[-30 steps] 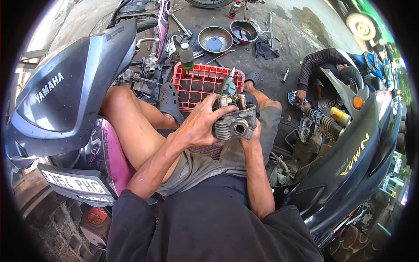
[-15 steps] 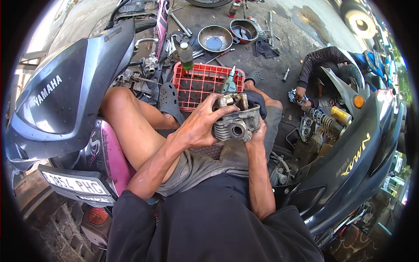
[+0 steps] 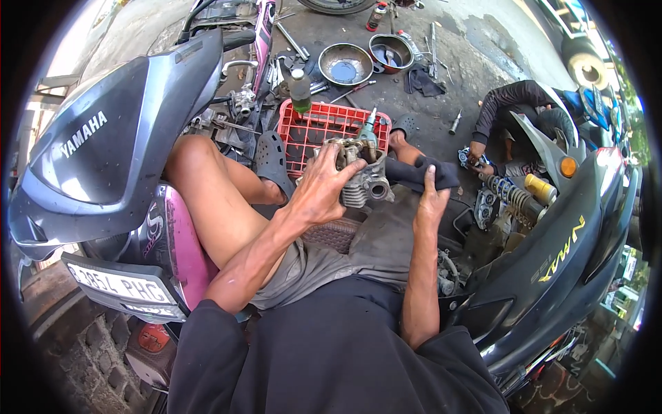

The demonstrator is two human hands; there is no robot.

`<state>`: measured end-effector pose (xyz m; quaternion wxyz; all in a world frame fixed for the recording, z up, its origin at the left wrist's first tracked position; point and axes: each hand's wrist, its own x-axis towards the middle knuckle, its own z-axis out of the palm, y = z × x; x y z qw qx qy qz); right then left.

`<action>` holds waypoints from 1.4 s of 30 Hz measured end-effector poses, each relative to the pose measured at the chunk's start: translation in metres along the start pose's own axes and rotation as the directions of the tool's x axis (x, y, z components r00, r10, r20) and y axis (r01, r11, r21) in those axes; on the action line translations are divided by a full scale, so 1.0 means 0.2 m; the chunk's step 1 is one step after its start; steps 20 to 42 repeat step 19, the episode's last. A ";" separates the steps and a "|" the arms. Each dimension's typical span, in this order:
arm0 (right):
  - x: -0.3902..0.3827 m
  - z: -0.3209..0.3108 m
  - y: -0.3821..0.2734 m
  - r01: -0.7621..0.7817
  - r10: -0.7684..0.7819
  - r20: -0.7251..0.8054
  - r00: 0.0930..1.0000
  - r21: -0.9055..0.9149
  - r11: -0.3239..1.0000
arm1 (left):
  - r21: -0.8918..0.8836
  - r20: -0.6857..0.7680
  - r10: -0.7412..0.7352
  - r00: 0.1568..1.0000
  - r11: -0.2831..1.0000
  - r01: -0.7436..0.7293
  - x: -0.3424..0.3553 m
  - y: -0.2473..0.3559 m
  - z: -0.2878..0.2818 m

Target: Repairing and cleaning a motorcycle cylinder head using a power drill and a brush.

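A grey metal engine cylinder head (image 3: 376, 175), with fins along its side and a round port facing me, is raised in front of my lap. My left hand (image 3: 318, 188) wraps around its left side, thumb across the top. To the right of it, my right hand (image 3: 432, 199) grips a black cloth (image 3: 447, 177), thumb on top. The cloth stretches left toward the cylinder head; whether it touches the metal I cannot tell. Just beyond, a green power tool (image 3: 367, 128) with a pointed tip rests at the red plastic crate (image 3: 284, 134).
A bottle of green liquid (image 3: 300, 94) stands at the crate's far edge. Beyond lie a metal bowl (image 3: 326, 62), a pot (image 3: 376, 55) and scattered tools. Motorcycle bodies flank me, one grey (image 3: 103, 172), one black (image 3: 531, 276). Another person's hands (image 3: 476, 152) work at the right.
My right hand has left the cylinder head and moved right, pulling the black cloth out from behind it. My left hand has shifted slightly left with the cylinder head.
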<state>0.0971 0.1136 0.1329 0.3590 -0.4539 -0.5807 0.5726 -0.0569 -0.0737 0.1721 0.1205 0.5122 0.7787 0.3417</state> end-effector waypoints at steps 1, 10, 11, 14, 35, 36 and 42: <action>0.01 -0.02 -0.02 0.126 -0.126 0.002 0.992 -0.065 0.990 | 0.002 -0.001 -0.002 1.000 1.000 0.002 0.00 -0.01 0.01; -0.15 -0.04 -0.31 -0.429 0.335 0.305 0.892 0.332 0.840 | 0.001 -0.002 -0.157 0.988 0.988 0.157 0.02 -0.03 0.01; -0.15 -0.04 -0.33 -0.497 0.396 0.324 0.859 0.344 0.796 | -0.004 0.003 -0.168 0.986 0.986 0.168 0.02 -0.04 0.01; -0.17 -0.06 -0.33 -0.540 0.415 0.365 0.833 0.373 0.755 | -0.016 -0.001 -0.179 0.984 0.984 0.179 0.03 -0.02 -0.01; -0.21 -0.04 -0.29 -0.211 0.166 0.449 0.878 0.051 0.976 | 0.027 0.050 -0.216 0.975 0.976 0.214 0.04 -0.02 0.01; -0.21 -0.04 -0.29 -0.211 0.166 0.449 0.878 0.051 0.976 | 0.027 0.050 -0.216 0.975 0.976 0.214 0.04 -0.02 0.01; -0.21 -0.04 -0.29 -0.211 0.166 0.449 0.878 0.051 0.976 | 0.027 0.050 -0.216 0.975 0.976 0.214 0.04 -0.02 0.01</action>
